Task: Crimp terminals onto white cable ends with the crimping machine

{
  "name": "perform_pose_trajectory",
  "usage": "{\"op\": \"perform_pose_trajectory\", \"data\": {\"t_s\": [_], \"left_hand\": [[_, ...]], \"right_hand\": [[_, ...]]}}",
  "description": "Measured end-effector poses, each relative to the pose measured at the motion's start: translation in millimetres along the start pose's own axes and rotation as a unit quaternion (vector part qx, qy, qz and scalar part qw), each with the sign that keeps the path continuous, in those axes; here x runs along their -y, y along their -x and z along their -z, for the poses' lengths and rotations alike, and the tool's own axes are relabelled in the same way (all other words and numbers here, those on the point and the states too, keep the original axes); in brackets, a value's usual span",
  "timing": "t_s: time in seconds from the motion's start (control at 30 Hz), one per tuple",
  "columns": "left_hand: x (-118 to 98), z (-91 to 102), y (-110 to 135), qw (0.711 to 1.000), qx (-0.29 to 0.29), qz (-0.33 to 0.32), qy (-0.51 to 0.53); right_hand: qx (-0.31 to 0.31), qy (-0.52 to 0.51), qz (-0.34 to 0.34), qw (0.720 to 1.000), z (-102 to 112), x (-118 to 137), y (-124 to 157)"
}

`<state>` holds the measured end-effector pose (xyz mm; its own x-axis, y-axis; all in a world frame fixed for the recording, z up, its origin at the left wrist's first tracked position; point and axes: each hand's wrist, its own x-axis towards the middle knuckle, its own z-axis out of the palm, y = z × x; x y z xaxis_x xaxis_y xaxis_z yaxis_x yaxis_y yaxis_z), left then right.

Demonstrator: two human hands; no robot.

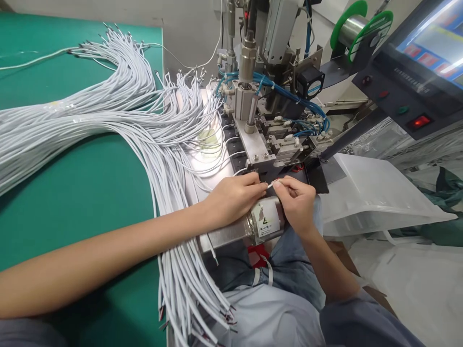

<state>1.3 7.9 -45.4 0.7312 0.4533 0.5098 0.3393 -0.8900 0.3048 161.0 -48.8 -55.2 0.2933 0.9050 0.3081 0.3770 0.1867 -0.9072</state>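
Note:
Both hands meet at the front edge of a soldering machine (249, 137). A short length of white cable (270, 185) spans the gap between my fingertips. My left hand (237, 195) is closed in a pinch around it, and my right hand (297, 200) pinches its other end between thumb and fingers. The cable's tip is hidden by the fingers. Just below the hands is a metal block with a white label (266, 219). A large bundle of white cables (170, 168) lies under and beside my left forearm, with stripped coloured ends hanging toward my lap.
The bundle rests across a green table mat (83, 202). Several cables run into the machine's side. A green wire spool (356, 29) and a control panel with screen (415, 72) stand at the right. Below them sits a translucent white plastic bin (379, 193).

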Motion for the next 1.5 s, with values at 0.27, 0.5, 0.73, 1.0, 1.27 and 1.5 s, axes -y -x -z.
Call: {"op": "perform_pose_trajectory", "data": {"t_s": [0.27, 0.5, 0.73, 1.0, 1.27, 1.5], "left_hand": [[8, -0.4, -4, 0.981, 0.139, 0.028, -0.129], [6, 2.1, -2, 0.979, 0.143, -0.002, -0.143], [4, 3.1, -1, 0.977, 0.155, -0.011, -0.143], [0, 6.9, -6, 0.965, 0.205, 0.009, -0.163], [-10, 29.0, -9, 0.949, 0.252, 0.047, -0.181], [-13, 32.1, -10, 0.935, 0.264, 0.135, -0.194]], "right_hand": [[0.111, -0.090, -0.159, 0.977, 3, -40, -15], [0.157, -0.176, -0.212, 0.948, -7, -35, -17], [0.171, -0.165, -0.198, 0.951, -6, -38, -16], [0.197, -0.154, -0.155, 0.956, -7, -40, -18], [0.163, -0.112, -0.145, 0.969, -13, -49, -21], [-0.069, 0.089, 0.015, 0.994, 6, -4, 25]]}}
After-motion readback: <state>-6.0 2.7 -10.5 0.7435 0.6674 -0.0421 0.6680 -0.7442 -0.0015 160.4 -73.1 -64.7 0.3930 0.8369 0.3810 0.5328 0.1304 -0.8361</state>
